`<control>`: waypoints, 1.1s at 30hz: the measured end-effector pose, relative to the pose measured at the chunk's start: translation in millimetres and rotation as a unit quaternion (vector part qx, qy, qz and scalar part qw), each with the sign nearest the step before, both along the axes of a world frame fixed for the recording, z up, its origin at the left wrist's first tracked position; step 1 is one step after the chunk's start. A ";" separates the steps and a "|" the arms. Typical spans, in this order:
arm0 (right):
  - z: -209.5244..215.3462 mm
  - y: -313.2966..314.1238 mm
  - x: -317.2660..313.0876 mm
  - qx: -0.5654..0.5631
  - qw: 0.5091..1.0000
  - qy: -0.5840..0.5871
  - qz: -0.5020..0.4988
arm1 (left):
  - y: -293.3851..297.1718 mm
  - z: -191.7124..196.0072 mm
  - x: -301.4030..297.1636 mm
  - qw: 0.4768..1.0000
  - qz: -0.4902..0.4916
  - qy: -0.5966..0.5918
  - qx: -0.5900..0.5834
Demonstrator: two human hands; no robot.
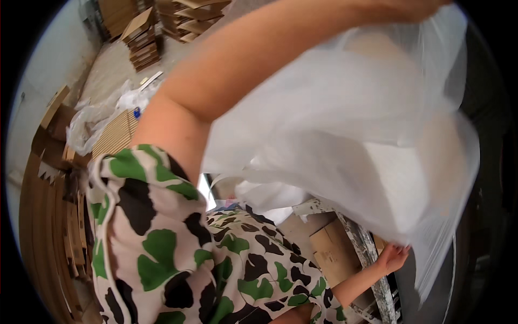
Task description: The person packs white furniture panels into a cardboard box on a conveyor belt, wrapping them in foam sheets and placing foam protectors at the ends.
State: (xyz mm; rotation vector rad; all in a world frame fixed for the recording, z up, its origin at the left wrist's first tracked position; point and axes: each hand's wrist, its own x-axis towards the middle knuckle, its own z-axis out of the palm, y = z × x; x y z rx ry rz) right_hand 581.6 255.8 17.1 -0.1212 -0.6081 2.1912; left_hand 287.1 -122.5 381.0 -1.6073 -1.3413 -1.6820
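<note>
A large, translucent white plastic bag [324, 113] spreads across the right half of the view, slightly blurred and billowing. My left arm reaches over the top of it, and the plastic hangs from my left hand [423, 8] at the upper right edge, where most of the fingers are cut off. Lower down, my right hand [395, 258] is closed in a pinch on the bag's lower edge. Something paler white shows through the plastic; I cannot make out what it is.
Beside my right forearm stands a worn, paint-spattered frame [364, 254], with a cardboard box [332, 248] behind it. Flattened cardboard [43, 232] is stacked along the left wall. Crumpled plastic [89, 127] lies on the left, and cardboard piles [143, 48] stand farther back.
</note>
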 end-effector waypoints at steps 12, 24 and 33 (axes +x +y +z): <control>212.0 -132.5 0.6 0.587 0.698 -0.125 -0.391 | 94.4 -57.4 31.6 0.978 0.002 -0.042 -0.205; 90.7 -115.6 -21.8 0.258 0.927 -0.256 -0.096 | -47.7 -256.4 -50.1 0.942 0.041 -0.132 -0.306; 126.7 -168.6 0.4 0.417 0.871 -0.132 0.226 | 8.8 -434.0 -77.4 0.878 0.110 -0.006 -0.466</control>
